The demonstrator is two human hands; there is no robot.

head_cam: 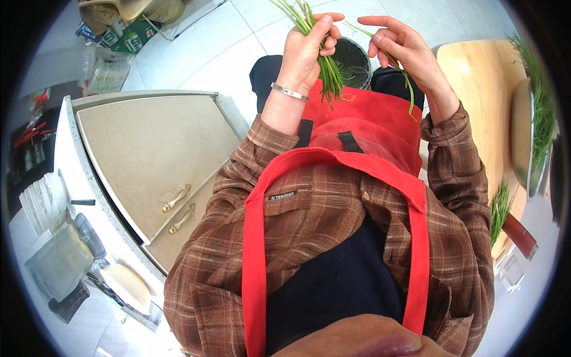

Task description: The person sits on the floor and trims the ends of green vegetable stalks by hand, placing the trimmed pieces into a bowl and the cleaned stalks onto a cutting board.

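Note:
My left hand, with a metal bracelet at its wrist, is closed around a bunch of thin green stalks that look like chives. The pale ends of the bunch point up and away; the green ends hang over the red apron. To its right, my right hand pinches a thin green stalk between thumb and fingers, its index finger stretched towards the bunch. The stalk's lower end droops over the apron. Between my knees, partly behind the left hand, stands a dark bucket with some green bits inside.
On my right, a wooden table bears a metal basin with a heap of green stalks. Another green bunch lies nearer, beside a dark red object. On my left are a cabinet and stacked white bowls.

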